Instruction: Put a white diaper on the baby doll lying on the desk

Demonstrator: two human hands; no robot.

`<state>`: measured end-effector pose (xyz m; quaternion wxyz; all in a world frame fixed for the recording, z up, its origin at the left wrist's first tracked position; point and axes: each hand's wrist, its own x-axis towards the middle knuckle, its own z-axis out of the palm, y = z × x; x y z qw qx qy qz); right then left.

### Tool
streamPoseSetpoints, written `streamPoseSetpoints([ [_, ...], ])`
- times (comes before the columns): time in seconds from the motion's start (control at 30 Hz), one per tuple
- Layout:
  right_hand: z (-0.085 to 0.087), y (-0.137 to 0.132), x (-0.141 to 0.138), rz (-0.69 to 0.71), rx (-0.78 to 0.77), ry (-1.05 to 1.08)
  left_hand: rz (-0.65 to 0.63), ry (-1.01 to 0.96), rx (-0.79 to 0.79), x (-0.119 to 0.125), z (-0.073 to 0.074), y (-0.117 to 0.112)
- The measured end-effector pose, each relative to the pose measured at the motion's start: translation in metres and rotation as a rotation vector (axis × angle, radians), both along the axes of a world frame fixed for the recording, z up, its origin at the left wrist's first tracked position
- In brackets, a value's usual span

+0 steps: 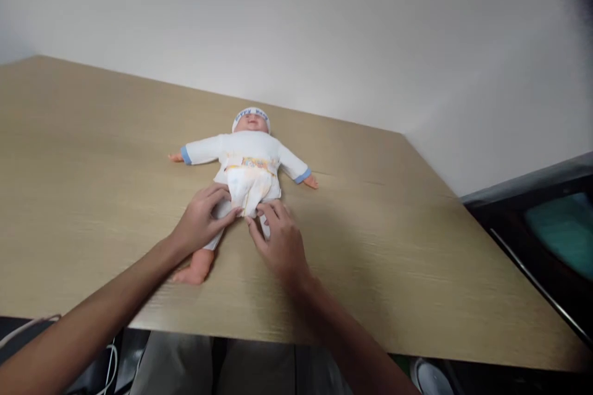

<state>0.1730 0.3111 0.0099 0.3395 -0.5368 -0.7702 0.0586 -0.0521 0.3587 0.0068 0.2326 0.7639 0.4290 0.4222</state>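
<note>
A baby doll (250, 151) lies on its back on a light wooden table (92, 154), head away from me, arms spread. It wears a white top with blue cuffs, a white cap and a white diaper (249, 188) with a coloured waistband. My left hand (201, 219) rests on the doll's left-side leg, fingertips curled at the lower edge of the diaper. My right hand (278, 237) lies over the other leg, fingers pinching the diaper's bottom edge at the crotch. One bare foot (192, 271) shows below my left hand.
A pale wall stands behind the table. At the right a dark framed screen or cabinet (546, 234) sits beside the table edge. White cables (109, 361) hang below the front edge at the left, near my lap.
</note>
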Motion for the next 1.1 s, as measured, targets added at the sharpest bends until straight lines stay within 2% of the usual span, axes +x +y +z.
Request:
streamPoseSetpoints([
  [0.17, 0.001, -0.003, -0.003, -0.011, -0.014, -0.031, -0.012, 0.003, 0.005, 0.001, 0.000, -0.001],
  [0.5, 0.002, -0.001, -0.003, 0.010, -0.027, 0.065, -0.023, 0.005, 0.033, 0.000, 0.007, -0.002],
  [0.73, -0.001, 0.001, -0.002, 0.040, -0.059, 0.096, 0.034, 0.072, -0.028, 0.000, 0.004, -0.002],
  [0.97, -0.002, 0.001, -0.003, -0.038, -0.096, 0.208, 0.036, -0.080, -0.136, 0.002, 0.000, 0.000],
  [1.1, -0.001, 0.001, -0.005, -0.087, -0.107, 0.322, 0.104, -0.164, -0.181, 0.001, -0.005, 0.000],
])
